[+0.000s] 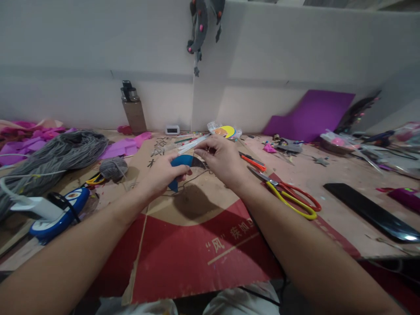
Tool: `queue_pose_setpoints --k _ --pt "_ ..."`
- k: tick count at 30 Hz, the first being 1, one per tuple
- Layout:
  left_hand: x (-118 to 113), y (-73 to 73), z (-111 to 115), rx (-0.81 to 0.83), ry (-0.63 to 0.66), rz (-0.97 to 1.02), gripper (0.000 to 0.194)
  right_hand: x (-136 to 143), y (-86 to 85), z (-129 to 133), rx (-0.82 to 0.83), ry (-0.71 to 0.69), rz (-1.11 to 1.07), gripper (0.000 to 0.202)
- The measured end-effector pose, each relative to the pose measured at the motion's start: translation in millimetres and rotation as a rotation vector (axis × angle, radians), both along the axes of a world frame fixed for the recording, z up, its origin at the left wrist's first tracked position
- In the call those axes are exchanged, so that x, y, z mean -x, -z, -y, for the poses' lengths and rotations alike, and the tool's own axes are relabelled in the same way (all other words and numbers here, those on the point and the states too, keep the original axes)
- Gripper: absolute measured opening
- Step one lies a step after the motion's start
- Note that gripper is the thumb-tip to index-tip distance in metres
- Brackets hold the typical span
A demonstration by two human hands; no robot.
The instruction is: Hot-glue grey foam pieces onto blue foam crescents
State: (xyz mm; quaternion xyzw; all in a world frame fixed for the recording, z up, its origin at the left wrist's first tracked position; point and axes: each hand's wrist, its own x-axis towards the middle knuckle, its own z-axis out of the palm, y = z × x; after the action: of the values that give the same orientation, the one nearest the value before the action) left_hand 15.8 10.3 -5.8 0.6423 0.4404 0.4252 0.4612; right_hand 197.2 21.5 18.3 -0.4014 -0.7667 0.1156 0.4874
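Observation:
My left hand (166, 171) is closed on a blue crescent-shaped piece (182, 161), thumb in front and fingers behind. Dark grey yarn (197, 162) covers the crescent's right end. Beside that end, my right hand (220, 158) is pinched, with thumb and forefinger on a thin strand of the yarn. A loose length of yarn hangs below the crescent over the cardboard sheet (197, 214). The crescent's lower left tip points down, and my left fingers hide part of its middle.
Red-and-yellow-handled scissors (292, 197) and an orange cutter (252, 162) lie right of my right hand. A black phone (370, 210) is farther right. At left are a grey yarn ball (113, 169), a yarn skein (62, 157) and a blue power strip (62, 216). Purple sheet (315, 114) leans behind.

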Motion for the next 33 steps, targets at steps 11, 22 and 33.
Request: queue_pose_setpoints --k 11,22,33 --pt "1 -0.1 -1 0.021 -0.034 0.01 0.018 1 -0.1 -1 0.119 -0.006 -0.101 0.01" --pt "0 -5.6 3 -0.086 -0.012 0.009 0.018 0 3.1 -5 0.786 -0.345 -0.437 0.017" --pt "4 -14.3 8 -0.233 -0.055 -0.077 0.012 -1 -1.6 1 1.077 -0.617 -0.49 0.013"
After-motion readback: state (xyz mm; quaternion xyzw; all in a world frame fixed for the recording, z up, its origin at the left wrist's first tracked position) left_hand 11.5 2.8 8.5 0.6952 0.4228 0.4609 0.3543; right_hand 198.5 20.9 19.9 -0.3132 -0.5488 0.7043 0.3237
